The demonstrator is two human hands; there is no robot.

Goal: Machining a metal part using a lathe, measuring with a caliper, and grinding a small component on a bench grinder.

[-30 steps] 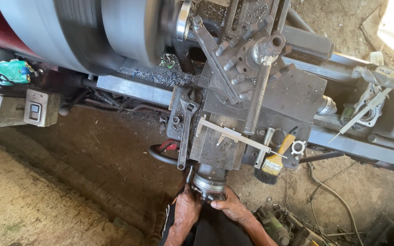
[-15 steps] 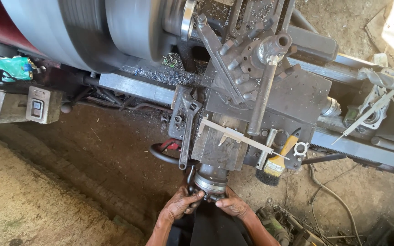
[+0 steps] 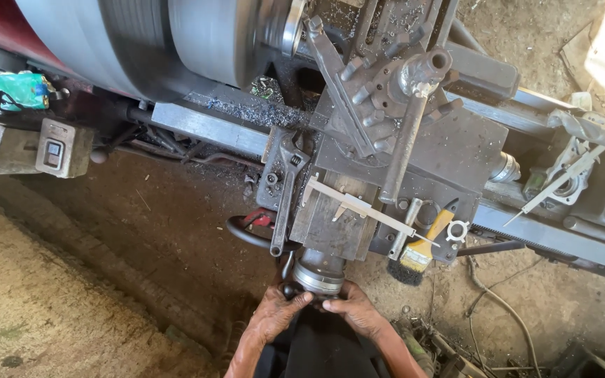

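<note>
At the near end of the lathe carriage, left hand [image 3: 276, 316] and right hand [image 3: 356, 315] both grasp the round handwheel [image 3: 316, 278]; its axis points straight toward them; each equally close.

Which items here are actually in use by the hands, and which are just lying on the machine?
In use:
left hand
right hand
round handwheel, both hands on it

Lying about:
adjustable wrench
vernier caliper
yellow-handled brush
second caliper, far right
metal shavings
</note>
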